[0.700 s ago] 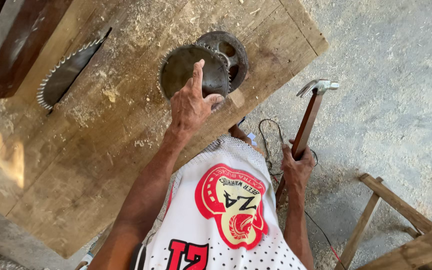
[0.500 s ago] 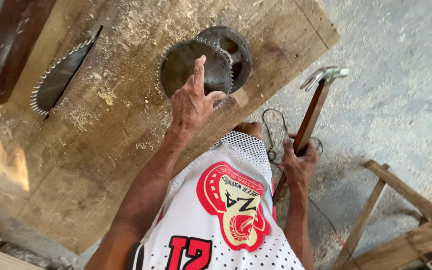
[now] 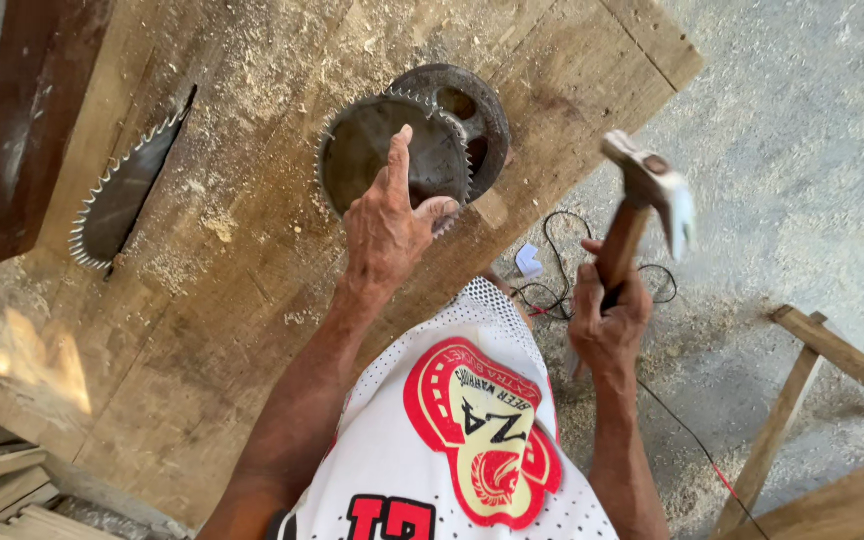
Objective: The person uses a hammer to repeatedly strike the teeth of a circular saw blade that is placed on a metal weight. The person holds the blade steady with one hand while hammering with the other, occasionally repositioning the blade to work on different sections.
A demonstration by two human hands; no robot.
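My left hand (image 3: 388,222) rests on a loose toothed circular saw blade (image 3: 372,150) lying flat on the wooden saw table (image 3: 252,300), index finger stretched over the blade. A second dark round disc (image 3: 467,105) lies partly under that blade. My right hand (image 3: 607,315) grips the wooden handle of a claw hammer (image 3: 647,190), raised beside the table's edge, its metal head blurred.
Another saw blade (image 3: 117,195) sticks up through a slot in the table at the left. Sawdust covers the tabletop and the concrete floor (image 3: 802,150). Black and red wires (image 3: 572,270) lie on the floor. Wooden frame pieces (image 3: 822,400) stand at the lower right, planks at the lower left.
My right hand has lifted the hammer higher and swung its head over toward the table. My left hand stays on the loose blade.
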